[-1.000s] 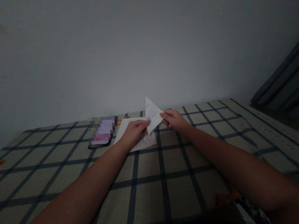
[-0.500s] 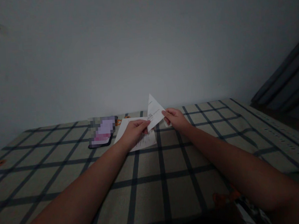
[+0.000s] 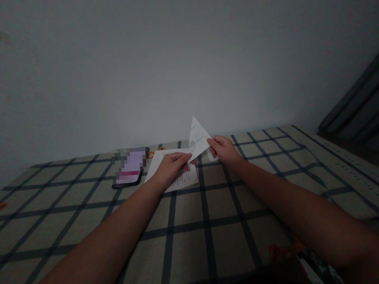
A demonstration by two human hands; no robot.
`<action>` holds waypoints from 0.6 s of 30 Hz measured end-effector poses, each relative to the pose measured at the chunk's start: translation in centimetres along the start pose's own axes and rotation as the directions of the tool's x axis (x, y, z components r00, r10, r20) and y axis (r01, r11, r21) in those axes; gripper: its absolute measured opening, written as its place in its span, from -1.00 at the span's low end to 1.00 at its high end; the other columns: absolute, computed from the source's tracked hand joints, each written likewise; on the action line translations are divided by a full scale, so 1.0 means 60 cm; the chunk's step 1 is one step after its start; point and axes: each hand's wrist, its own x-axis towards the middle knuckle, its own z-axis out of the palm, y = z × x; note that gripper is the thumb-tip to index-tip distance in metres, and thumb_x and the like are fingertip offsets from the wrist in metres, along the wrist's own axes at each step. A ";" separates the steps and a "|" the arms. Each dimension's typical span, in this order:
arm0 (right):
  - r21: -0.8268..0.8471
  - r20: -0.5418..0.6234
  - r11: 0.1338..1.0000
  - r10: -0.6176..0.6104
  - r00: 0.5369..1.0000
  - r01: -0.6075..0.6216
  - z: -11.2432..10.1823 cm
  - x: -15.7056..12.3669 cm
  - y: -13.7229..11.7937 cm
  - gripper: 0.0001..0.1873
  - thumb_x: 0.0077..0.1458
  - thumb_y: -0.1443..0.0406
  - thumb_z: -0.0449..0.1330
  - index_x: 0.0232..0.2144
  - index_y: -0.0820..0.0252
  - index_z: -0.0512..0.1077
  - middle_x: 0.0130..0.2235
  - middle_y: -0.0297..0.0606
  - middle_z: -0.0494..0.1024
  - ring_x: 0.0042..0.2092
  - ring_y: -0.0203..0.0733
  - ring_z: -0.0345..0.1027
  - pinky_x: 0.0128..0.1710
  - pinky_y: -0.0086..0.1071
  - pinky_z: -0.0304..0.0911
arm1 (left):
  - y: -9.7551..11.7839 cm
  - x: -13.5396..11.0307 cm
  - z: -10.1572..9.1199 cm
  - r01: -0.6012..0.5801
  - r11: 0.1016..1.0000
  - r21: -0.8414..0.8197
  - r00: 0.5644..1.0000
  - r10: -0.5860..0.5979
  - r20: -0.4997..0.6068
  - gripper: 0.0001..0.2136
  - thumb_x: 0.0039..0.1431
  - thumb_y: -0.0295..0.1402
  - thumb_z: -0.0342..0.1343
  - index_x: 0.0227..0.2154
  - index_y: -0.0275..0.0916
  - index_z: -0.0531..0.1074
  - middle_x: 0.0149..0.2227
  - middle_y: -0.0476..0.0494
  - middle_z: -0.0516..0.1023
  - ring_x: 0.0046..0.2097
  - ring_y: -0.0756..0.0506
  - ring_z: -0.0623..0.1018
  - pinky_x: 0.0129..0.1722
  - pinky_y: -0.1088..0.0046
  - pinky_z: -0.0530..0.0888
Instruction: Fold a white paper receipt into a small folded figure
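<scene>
A folded sheet of white paper [image 3: 199, 138] with faint print and a pointed top is held up between my two hands. My left hand [image 3: 173, 165] pinches its lower left corner between thumb and fingers. On the right edge, my right hand [image 3: 222, 149] grips it the same way. Under and behind my left hand lies a printed white sheet [image 3: 179, 183], partly covered by that hand. A small pale piece [image 3: 212, 156] shows just below my right fingers; whether it belongs to the folded paper I cannot tell.
A phone [image 3: 131, 167] with a lit, blurred screen lies left of the sheet. A checked cloth [image 3: 189, 240] covers the surface, which meets a plain wall [image 3: 185, 65] at the back. Dark folded fabric [image 3: 363, 101] hangs at the far right.
The folded paper has shifted slightly right and up, and its lower left corner sits deeper in my left fingers. Both hands keep hold of it and have barely moved.
</scene>
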 end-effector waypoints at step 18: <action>0.069 -0.096 0.997 0.038 0.995 -0.031 -0.003 0.007 0.007 -0.60 0.15 0.08 0.09 -0.62 0.15 0.22 -0.66 -0.46 0.21 -0.60 -0.38 0.05 -0.57 -0.45 -0.04 | -0.011 0.007 -0.003 -0.020 0.994 0.108 0.998 0.026 -0.061 -0.66 0.08 -0.05 0.17 -0.42 -0.27 0.60 -0.60 -0.05 0.42 -0.58 0.04 0.31 -0.58 0.50 0.18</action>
